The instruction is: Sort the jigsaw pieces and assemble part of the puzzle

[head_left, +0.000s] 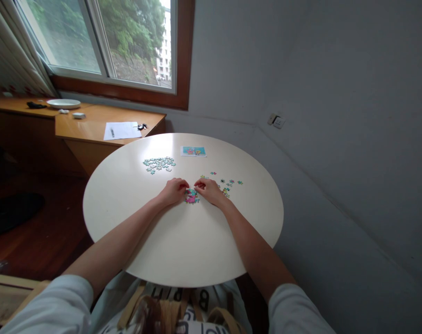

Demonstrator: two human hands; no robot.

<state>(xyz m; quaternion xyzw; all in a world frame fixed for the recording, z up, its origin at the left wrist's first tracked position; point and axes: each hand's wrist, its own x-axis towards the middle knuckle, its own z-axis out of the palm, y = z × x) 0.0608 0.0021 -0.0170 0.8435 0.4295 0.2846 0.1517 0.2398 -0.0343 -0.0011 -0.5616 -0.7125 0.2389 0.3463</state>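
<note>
A: Nearest the camera?
B: Two pale sleeves, then bare forearms running out over a round white table [183, 250].

A: Left hand?
B: Left hand [174, 190] is palm down with its fingers curled in. The tips are on the left edge of a small joined patch [191, 197] of puzzle, pink and teal. Whether it pinches a loose piece I cannot tell, the tips are too small.

A: Right hand?
B: Right hand [209, 190] mirrors it: knuckles up, fingers bent, tips at the patch's right edge. Same note, grip not readable.

A: Where exactly does the patch lie?
B: Flat on the table, directly between the two hands. It touches both sets of fingertips and is partly covered by them.

A: Beyond the hands?
B: Just past the right hand, on its outer side, are scattered pieces [230, 184], colourful and lying singly. Farther ahead of the left hand, slightly to its outer side, is a pile [158, 163] of pale teal bits, well apart from the patch. Ahead of both hands, past the pile, a small printed card [193, 151] sits near the table's far edge.

A: Off the table?
B: Far beyond the left hand is a wooden desk [92, 121] with a paper [122, 131] and a white plate [63, 103]. Above it a window [127, 41] shows trees. Beyond the right hand is a wall socket [276, 121].
</note>
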